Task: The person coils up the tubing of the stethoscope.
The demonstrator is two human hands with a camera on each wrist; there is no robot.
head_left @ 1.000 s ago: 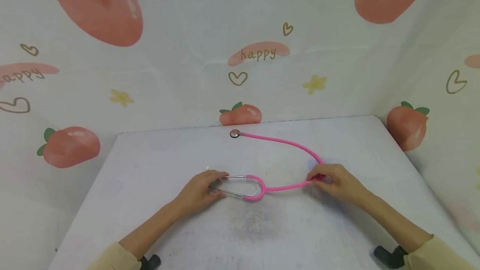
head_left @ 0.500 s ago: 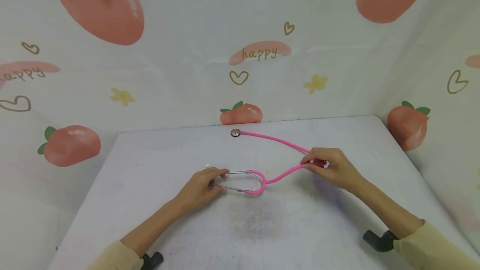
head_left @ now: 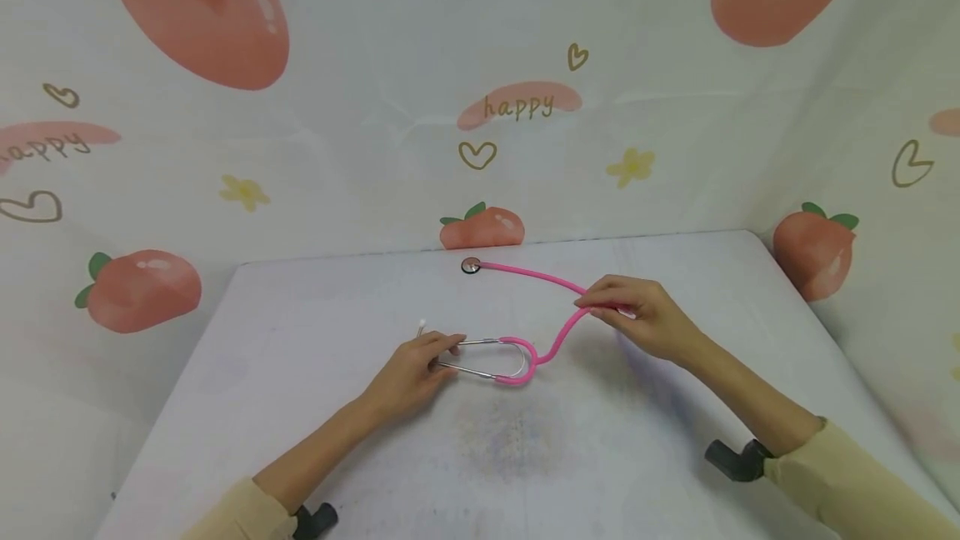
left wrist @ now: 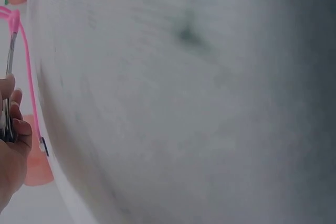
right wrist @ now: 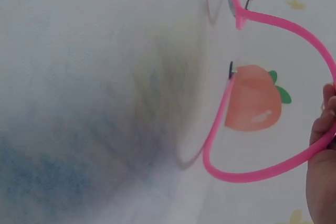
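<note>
A stethoscope with pink tubing (head_left: 557, 342) stretches between both hands. My left hand (head_left: 411, 373) grips its metal ear tubes (head_left: 477, 372), and a white eartip (head_left: 422, 323) pokes out past the fingers. My right hand (head_left: 643, 317) pinches the tubing in a bend, raised above the table. Toward the back edge of the table, the round chest piece (head_left: 470, 266) sits at the tubing's far end. In the right wrist view the pink tube (right wrist: 268, 174) loops down from the right fingers (right wrist: 324, 124). The left wrist view shows the left fingers (left wrist: 21, 129) curled around the ear tubes.
The white table (head_left: 300, 298) has a stained patch (head_left: 513, 432) near its middle. Behind it hangs a pale cloth (head_left: 360, 107) printed with peaches, hearts and flowers. A black wrist mount (head_left: 738, 461) sticks out by the right sleeve, with another (head_left: 315, 521) by the left.
My right hand has lifted the tubing and moved left and away from me, drawing it into a tighter bend. My left hand has shifted slightly right with the ear tubes.
</note>
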